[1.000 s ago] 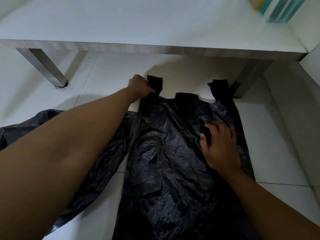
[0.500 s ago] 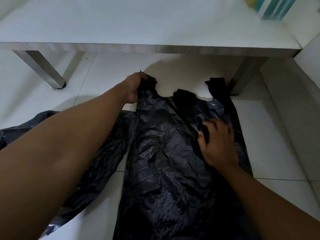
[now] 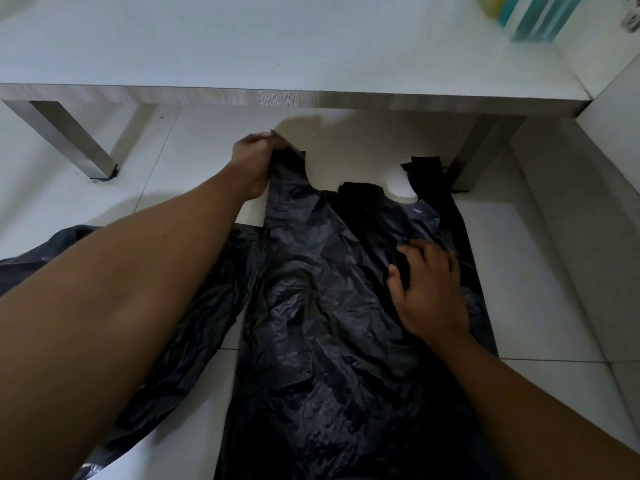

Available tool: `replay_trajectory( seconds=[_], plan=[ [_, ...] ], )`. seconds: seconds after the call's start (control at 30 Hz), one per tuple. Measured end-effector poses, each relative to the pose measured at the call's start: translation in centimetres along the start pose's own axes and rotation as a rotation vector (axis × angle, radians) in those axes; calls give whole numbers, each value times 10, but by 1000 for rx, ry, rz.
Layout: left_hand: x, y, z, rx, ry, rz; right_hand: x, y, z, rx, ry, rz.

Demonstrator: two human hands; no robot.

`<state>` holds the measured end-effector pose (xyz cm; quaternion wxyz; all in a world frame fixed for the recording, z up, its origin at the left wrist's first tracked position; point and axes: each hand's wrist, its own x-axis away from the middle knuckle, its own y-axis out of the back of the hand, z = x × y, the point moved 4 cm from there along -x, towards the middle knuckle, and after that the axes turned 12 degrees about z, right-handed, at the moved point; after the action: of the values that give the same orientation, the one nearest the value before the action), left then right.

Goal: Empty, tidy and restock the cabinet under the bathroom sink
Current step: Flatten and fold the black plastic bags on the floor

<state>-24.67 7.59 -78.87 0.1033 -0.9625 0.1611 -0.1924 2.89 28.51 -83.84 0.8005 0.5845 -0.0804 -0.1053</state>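
Observation:
A large black plastic bag (image 3: 322,306) lies spread flat on the white tiled floor, its two handle loops pointing away from me. My left hand (image 3: 254,161) grips the bag's left handle and holds it slightly raised off the floor. On the bag's right half my right hand (image 3: 429,289) lies palm down, fingers bent and pressing into the crinkled plastic. The right handle (image 3: 427,171) lies flat near a metal leg.
A second dark plastic bag (image 3: 52,247) lies crumpled at the left, partly under my left arm. A low white shelf (image 3: 277,46) on grey metal legs (image 3: 69,136) spans the top; a blurred teal-striped pack (image 3: 540,15) stands on it. A white wall panel (image 3: 606,168) closes the right side.
My left hand has closed round the left handle and lifted it, pulling that corner up and slightly left. My right hand's fingers have bunched a little more into the plastic.

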Motion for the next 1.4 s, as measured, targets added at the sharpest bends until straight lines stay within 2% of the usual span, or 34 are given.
replay_trajectory(
  seconds=[0.1,0.2,0.27,0.33,0.43,0.5,0.57,0.73,0.8,0.9,0.93,1.1,1.2,1.3,1.4],
  plan=[
    [1,10,-8,-413,-136,-120,0,-1,-1,5,4,-3],
    [15,16,-9,-941,-265,-166,0,-1,-1,5,4,1],
    [30,2,-6,-1329,-395,-67,0,-1,-1,9,10,-4],
    [52,-25,0,-1643,-387,133,0,-1,0,13,15,-9],
    [107,-68,14,-1917,-432,278,-2,-1,0,14,6,12],
    [159,-93,36,-1944,-517,337,-1,0,1,18,6,17],
    [213,-108,65,-1929,-517,365,0,2,2,28,-10,29],
    [270,-87,140,-1905,-69,370,-1,4,-1,-21,-27,130],
    [273,-80,150,-1807,-47,364,-6,11,-1,-146,-64,205],
    [274,-78,150,-1720,-47,345,-14,42,2,-532,-127,306],
    [273,-79,150,-1711,-37,343,-11,54,3,-591,-117,330],
    [274,-87,135,-1753,-4,365,43,91,15,-408,15,60],
    [290,-84,131,-1736,-135,337,100,67,25,-229,82,4],
    [315,-73,144,-1742,-271,273,141,38,33,-70,146,66],
    [328,-60,167,-1721,-144,281,162,12,31,-22,82,226]
  ],
)
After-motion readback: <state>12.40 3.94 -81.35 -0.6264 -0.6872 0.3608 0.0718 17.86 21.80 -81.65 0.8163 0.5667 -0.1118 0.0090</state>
